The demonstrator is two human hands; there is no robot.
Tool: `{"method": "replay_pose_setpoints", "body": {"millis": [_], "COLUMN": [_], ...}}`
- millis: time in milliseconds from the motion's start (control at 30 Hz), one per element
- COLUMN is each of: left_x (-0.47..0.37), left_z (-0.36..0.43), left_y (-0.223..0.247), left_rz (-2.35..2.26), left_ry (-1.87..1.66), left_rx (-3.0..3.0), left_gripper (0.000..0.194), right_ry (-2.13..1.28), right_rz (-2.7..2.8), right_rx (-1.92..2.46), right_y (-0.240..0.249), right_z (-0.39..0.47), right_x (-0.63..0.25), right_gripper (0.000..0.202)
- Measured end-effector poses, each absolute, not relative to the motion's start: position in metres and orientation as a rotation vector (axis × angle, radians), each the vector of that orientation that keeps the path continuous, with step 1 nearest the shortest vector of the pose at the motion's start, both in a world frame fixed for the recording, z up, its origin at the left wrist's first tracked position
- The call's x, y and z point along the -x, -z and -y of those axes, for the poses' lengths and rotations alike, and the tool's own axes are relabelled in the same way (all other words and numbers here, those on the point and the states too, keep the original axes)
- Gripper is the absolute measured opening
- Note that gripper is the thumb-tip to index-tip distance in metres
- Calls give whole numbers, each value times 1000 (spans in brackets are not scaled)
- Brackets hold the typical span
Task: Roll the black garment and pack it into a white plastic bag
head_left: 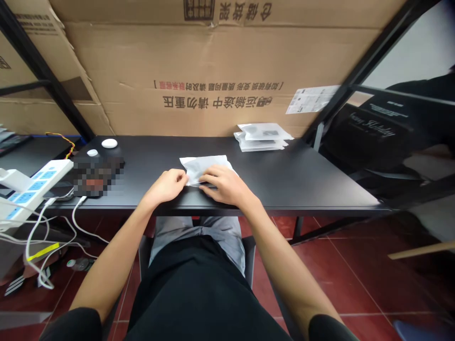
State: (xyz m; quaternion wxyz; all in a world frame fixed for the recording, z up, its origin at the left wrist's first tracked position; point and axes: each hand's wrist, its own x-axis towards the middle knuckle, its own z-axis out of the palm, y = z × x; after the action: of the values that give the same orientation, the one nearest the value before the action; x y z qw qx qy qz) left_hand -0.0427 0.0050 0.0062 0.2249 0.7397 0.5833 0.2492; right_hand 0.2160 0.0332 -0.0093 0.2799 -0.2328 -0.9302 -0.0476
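Observation:
A frosted white plastic bag (202,165) lies flat on the black desk in front of me, close to its front edge. My left hand (168,185) is closed, thumb and fingers pinching the bag's left edge near its lower corner. Resting over the bag's right part is my right hand (227,185), its fingers slightly bent and apart, fingertips on the plastic. It covers the lower right of the bag, and I cannot make out what is inside.
Similar frosted bags (263,132) lie stacked at the back right. To the left are a pixelated dark object (94,176), two white round pieces (109,143) and a power strip (39,184) with trailing white cables. A cardboard sheet (213,57) stands behind the black desk (302,184).

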Motion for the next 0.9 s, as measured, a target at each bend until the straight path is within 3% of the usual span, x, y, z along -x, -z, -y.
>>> {"method": "replay_pose_setpoints", "body": {"millis": [533,900], "left_x": [30,55], "left_z": [-3,-10], "left_y": [-2,-12], "left_rz": [-1370,-1369], "left_ry": [-832,-918], "left_rx": [-2012,-1775], "left_gripper": [42,44], "right_ry": [652,423], "right_rz": [2381,2479], "right_rx": [544,742], "right_y": [17,-1], "right_z": [-23,-32], "right_x": [-192,-223], "right_gripper": [36,39]}}
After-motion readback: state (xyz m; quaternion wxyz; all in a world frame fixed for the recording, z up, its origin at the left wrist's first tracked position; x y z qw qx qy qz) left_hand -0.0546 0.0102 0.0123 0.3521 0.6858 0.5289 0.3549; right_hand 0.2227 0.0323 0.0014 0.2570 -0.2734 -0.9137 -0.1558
